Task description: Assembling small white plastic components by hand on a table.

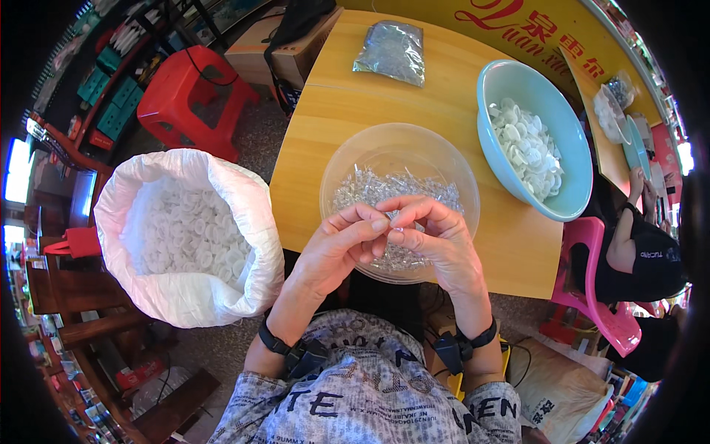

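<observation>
From the head camera we see both hands meeting at centre frame, over the near rim of the clear plastic bowl (399, 159) full of small clear parts (392, 194). Our left hand (336, 248) and right hand (436, 237) press fingertips together, pinching one tiny piece between them; which piece, we cannot tell. To the upper right sits a light blue bowl (566, 133) of white caps (526, 148). At left, a white sack (185, 237) gapes open beside the wooden table (333, 111).

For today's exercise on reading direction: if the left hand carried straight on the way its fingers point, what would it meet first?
The left hand points rightward at the right hand; their fingertips already meet, seemingly pinching a small clear piece above the clear bowl.
</observation>
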`<state>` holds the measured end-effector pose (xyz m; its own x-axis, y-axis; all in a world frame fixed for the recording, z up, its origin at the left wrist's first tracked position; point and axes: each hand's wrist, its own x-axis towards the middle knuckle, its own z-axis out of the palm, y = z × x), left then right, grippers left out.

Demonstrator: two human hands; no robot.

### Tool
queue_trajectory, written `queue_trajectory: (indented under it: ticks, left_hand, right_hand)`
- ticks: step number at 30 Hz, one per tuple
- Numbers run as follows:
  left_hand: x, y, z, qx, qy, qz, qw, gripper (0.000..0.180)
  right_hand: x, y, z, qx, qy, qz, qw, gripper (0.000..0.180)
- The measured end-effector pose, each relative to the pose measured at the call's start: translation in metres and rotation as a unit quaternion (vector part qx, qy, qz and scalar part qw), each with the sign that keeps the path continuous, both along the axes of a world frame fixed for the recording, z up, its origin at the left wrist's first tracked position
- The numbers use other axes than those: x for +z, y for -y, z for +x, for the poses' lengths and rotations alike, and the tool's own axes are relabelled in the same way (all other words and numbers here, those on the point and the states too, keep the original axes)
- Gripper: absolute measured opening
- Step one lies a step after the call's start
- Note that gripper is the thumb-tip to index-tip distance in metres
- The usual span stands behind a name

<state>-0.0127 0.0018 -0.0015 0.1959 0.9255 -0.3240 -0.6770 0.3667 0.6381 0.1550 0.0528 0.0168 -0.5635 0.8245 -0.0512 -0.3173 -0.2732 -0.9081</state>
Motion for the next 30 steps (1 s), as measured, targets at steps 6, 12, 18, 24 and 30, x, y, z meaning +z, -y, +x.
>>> queue_trajectory:
  ticks: [6,12,18,24,30]
  left_hand:
    - [0.004,0.000,0.007,0.066,-0.029,-0.004,0.997,0.006]
    - [-0.001,0.000,0.010,0.084,-0.091,0.025,0.992,0.009]
    - [0.012,-0.002,0.007,0.058,-0.179,0.105,0.976,0.024]
    - [-0.006,0.000,0.008,0.084,-0.214,0.174,0.958,0.037]
    - [0.005,-0.001,0.009,0.066,-0.237,0.148,0.958,0.031]
  right_hand:
    - [-0.002,0.010,0.001,-0.068,0.053,-0.048,0.995,0.016]
    - [-0.006,0.015,-0.001,-0.131,0.094,0.013,0.987,0.014]
    - [-0.009,0.014,-0.002,-0.163,0.079,0.025,0.983,0.010]
    - [-0.009,0.020,-0.009,-0.145,0.085,0.094,0.981,0.008]
    - [-0.010,0.023,-0.012,-0.162,0.126,0.166,0.965,0.010]
